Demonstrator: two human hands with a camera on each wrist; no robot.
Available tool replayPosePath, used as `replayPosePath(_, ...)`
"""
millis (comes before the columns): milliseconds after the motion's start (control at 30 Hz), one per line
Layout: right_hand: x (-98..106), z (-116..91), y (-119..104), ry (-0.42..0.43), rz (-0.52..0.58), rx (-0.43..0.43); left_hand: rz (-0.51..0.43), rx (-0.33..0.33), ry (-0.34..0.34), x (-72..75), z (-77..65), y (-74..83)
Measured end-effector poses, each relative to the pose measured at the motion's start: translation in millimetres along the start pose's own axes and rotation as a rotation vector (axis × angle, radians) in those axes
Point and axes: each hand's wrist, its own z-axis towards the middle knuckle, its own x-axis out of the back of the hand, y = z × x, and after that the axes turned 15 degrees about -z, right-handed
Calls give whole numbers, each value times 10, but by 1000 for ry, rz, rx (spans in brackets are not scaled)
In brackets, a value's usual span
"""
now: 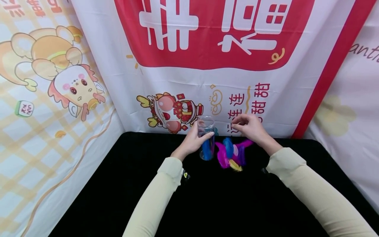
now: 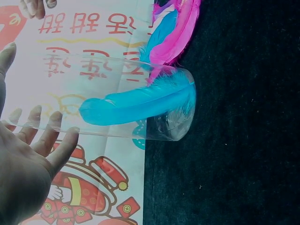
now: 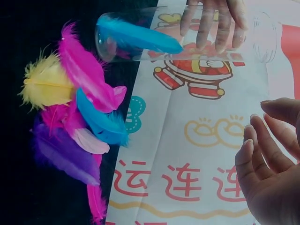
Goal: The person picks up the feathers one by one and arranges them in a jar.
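Upright on the black table stands a clear cylindrical jar (image 1: 207, 138) with a blue feather (image 2: 136, 104) inside it. My left hand (image 1: 193, 138) grips the jar's upper part, thumb on one side and fingers on the other. To the right of the jar lies a loose pile of feathers: a yellow one (image 3: 49, 80), a purple one (image 3: 65, 152), a blue one (image 3: 101, 117), a pale pink one (image 3: 89, 139) and several magenta ones (image 3: 86, 70). My right hand (image 1: 251, 128) hovers above and behind the pile with bent, relaxed fingers and nothing between them.
A black cloth (image 1: 225, 204) covers the table. Just behind the jar and feathers hangs a white and red printed backdrop (image 1: 177, 79) at the table's far edge. Printed side sheets (image 1: 59, 138) rise at the left and right.
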Motion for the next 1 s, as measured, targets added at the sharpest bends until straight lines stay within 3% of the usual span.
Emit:
replayPosePath(233, 8, -9, 74, -19, 7, -7, 7, -4, 12, 4, 9, 5)
replayPosePath(467, -7, -46, 182, 15, -22, 7, 9, 0, 7, 2, 8, -1)
replayPosePath(1000, -13, -94, 393, -8, -52, -51, 16, 0, 11, 2, 13, -19)
